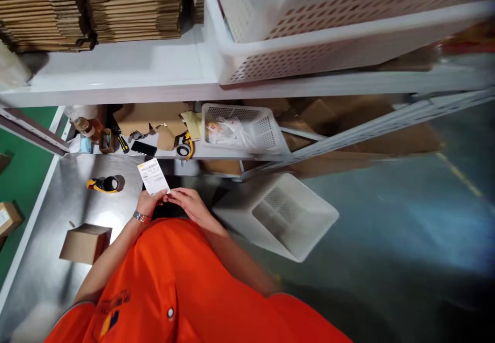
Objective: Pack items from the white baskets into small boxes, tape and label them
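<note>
A white printed shipping label [153, 177] with a barcode is held up in front of my orange shirt. My left hand [148, 202], with a metal watch on its wrist, pinches the label's lower edge. At the lower right corner, the fingers of my right hand [188, 202] are closed on the same label, close to the left thumb. To the left on the metal table lie a yellow-and-black tape dispenser [103, 184] and a small closed-looking cardboard box [85, 243].
Ahead, a lower shelf holds a phone [144, 149], a utility knife [123, 144], another tape dispenser [184, 148] and a white basket [266, 131]. Above are stacked flat cartons [135, 10] and large white crates [328, 44]. A white bin [309, 229] stands at right.
</note>
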`<move>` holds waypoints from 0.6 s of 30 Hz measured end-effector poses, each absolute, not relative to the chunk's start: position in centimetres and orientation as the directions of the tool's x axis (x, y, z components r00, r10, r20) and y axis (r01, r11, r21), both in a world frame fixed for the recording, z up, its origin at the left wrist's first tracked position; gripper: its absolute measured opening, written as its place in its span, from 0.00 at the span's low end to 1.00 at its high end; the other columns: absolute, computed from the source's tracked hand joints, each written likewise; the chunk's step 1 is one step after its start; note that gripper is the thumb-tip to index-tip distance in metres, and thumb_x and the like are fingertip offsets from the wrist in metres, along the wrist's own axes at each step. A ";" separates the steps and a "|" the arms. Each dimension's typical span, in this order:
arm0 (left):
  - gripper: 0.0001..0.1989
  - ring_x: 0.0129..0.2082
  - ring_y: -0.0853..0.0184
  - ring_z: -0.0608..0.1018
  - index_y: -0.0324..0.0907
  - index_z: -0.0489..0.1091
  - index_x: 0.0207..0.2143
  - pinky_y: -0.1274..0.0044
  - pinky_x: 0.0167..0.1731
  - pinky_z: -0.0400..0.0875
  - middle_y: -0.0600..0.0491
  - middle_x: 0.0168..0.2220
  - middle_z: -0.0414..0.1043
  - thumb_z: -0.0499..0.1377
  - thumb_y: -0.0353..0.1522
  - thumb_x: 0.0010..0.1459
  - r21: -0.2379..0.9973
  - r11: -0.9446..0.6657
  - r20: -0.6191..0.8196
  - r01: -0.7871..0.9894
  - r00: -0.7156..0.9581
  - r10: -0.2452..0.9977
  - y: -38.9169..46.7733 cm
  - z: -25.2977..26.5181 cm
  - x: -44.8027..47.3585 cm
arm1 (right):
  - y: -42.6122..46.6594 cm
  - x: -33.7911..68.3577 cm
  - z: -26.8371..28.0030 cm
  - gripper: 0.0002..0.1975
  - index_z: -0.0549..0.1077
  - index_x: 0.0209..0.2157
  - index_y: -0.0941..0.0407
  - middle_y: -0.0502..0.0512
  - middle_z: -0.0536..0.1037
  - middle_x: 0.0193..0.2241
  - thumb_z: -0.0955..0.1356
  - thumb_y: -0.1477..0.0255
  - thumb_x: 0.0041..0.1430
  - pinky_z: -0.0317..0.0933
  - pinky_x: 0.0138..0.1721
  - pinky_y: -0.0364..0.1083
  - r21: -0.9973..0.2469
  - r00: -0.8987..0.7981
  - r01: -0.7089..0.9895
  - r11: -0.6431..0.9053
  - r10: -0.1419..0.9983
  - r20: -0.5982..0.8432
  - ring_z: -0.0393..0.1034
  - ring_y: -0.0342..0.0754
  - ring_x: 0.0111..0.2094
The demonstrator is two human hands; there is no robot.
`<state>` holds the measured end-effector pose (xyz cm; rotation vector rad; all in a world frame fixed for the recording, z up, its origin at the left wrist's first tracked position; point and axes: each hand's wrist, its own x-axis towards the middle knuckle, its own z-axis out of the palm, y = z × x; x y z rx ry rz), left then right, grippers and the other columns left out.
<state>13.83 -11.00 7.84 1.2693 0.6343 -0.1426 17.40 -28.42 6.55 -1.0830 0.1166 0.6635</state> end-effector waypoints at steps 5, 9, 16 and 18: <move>0.22 0.25 0.66 0.80 0.37 0.82 0.31 0.76 0.25 0.72 0.47 0.27 0.83 0.83 0.42 0.41 0.821 0.356 -0.544 0.447 0.802 0.246 -10.9 7.7 14.1 | -28.2 18.1 5.9 0.28 0.91 0.39 0.56 0.59 0.90 0.36 0.88 0.49 0.46 0.79 0.57 0.58 -0.777 0.783 -0.572 0.263 0.456 -0.422 0.86 0.54 0.41; 0.23 0.26 0.65 0.81 0.37 0.81 0.32 0.76 0.25 0.73 0.46 0.28 0.83 0.82 0.43 0.43 0.816 0.361 -0.552 0.452 0.795 0.251 -10.6 7.3 14.3 | -27.6 18.7 5.5 0.28 0.90 0.38 0.57 0.60 0.90 0.36 0.87 0.49 0.45 0.78 0.52 0.53 -0.771 0.767 -0.585 0.252 0.482 -0.425 0.84 0.52 0.40; 0.33 0.50 0.48 0.87 0.37 0.79 0.52 0.61 0.49 0.85 0.36 0.50 0.85 0.79 0.40 0.45 0.906 0.027 -0.348 0.423 0.707 0.615 -9.5 5.7 14.7 | -26.5 20.1 4.2 0.24 0.87 0.28 0.53 0.59 0.86 0.31 0.85 0.46 0.44 0.76 0.46 0.57 -0.845 0.794 -0.517 0.138 0.445 -0.414 0.80 0.55 0.35; 0.32 0.62 0.42 0.82 0.39 0.82 0.52 0.53 0.64 0.79 0.35 0.58 0.83 0.78 0.42 0.45 0.941 -0.186 -0.083 0.283 0.726 0.683 -9.1 5.4 14.9 | -26.1 21.0 3.7 0.21 0.85 0.25 0.48 0.58 0.86 0.30 0.82 0.46 0.45 0.76 0.48 0.61 -0.869 0.794 -0.486 0.088 0.461 -0.397 0.81 0.58 0.36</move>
